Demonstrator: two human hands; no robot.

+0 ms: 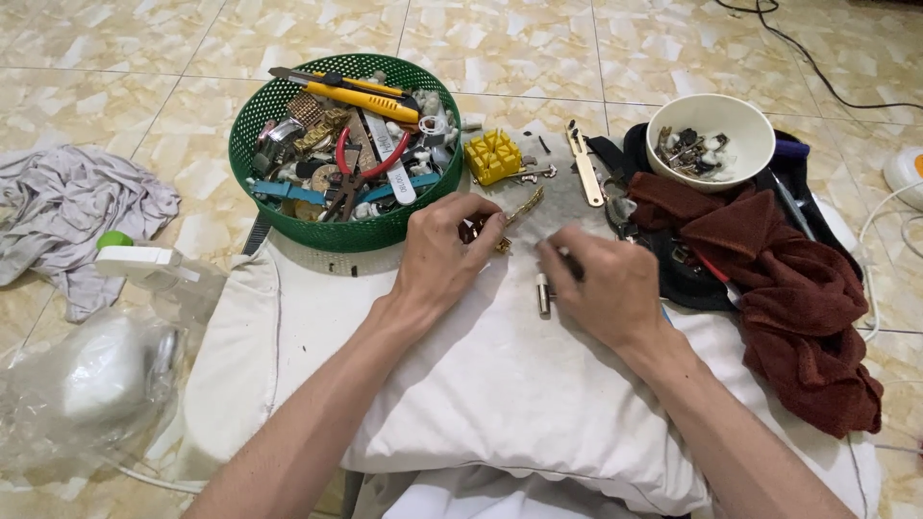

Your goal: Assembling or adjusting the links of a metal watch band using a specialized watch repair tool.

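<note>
My left hand [444,252] pinches a gold metal watch band [519,210], long axis slanting up-right; my right hand [604,288] grips a small steel tool [544,293] beside it.

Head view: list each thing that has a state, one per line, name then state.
left hand: closed on a gold watch band, pressing it to the white pillow
right hand: gripping a small metal tool
green basket: full of tools
white bowl: upright, holding small metal parts
dark red towel: crumpled
clear plastic bag: crumpled
</note>
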